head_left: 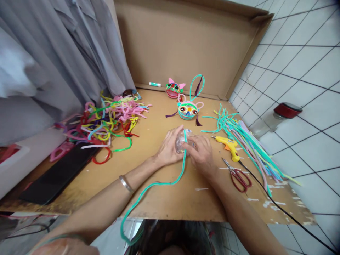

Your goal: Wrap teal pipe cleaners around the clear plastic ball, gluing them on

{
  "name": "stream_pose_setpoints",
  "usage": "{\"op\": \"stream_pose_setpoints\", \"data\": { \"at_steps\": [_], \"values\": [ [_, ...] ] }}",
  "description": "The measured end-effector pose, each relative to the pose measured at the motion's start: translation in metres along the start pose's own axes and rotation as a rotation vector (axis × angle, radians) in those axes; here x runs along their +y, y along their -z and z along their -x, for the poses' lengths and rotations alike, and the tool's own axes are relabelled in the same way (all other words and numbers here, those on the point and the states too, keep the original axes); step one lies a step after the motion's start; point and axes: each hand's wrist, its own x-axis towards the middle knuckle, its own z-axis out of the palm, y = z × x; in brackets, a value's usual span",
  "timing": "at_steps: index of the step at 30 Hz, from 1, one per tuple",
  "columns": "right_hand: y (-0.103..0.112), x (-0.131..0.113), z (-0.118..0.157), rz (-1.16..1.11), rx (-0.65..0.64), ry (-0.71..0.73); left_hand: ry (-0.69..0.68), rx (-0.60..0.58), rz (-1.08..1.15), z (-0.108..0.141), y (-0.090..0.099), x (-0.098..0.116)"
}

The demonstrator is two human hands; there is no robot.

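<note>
My left hand [170,147] is closed around the left side of a small clear plastic piece [180,142], rounded and shiny, its exact kind hard to make out. Across its front runs a long turquoise pipe cleaner [156,183], which trails down over the table edge at lower left. With thumb and fingers, my right hand [200,152] presses the pipe cleaner against the plastic from the right. Its fingers hide part of both. Just beyond my hands sits a decorated animal head [187,110] with pink loop ears, purple tassels and a turquoise loop.
Right of my hands lie a yellow glue gun [230,146] with a black cord, red-handled scissors [239,179] and a pipe cleaner bundle [247,141]. Leftward are a tangled pipe cleaner heap [117,113] and a black slab [61,173]. Behind stand a red-mouthed head [174,90] and glue stick [154,84].
</note>
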Motion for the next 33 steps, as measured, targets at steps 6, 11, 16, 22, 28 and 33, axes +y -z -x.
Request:
{"op": "stream_pose_setpoints", "data": {
  "at_steps": [6, 11, 16, 22, 28, 33],
  "values": [
    [0.002, 0.004, -0.001, -0.067, 0.055, -0.001, 0.0, -0.042, -0.03, -0.003, 0.002, 0.006],
    [0.007, 0.001, -0.004, -0.321, 0.158, -0.304, 0.039, -0.04, -0.044, -0.002, 0.002, 0.004],
    [0.005, -0.004, -0.005, -0.518, 0.202, -0.622, 0.066, -0.036, 0.023, -0.001, 0.0, -0.002],
    [-0.002, 0.003, -0.006, -0.814, 0.323, -1.038, 0.042, -0.076, 0.022, -0.002, 0.002, -0.002],
    [0.002, 0.009, -0.009, -1.026, 0.26, -1.104, 0.004, -0.1, 0.005, -0.002, 0.004, 0.0],
    [0.007, 0.01, -0.013, -1.156, 0.245, -1.186, 0.028, -0.083, 0.02, -0.002, 0.004, 0.0]
  ]
}}
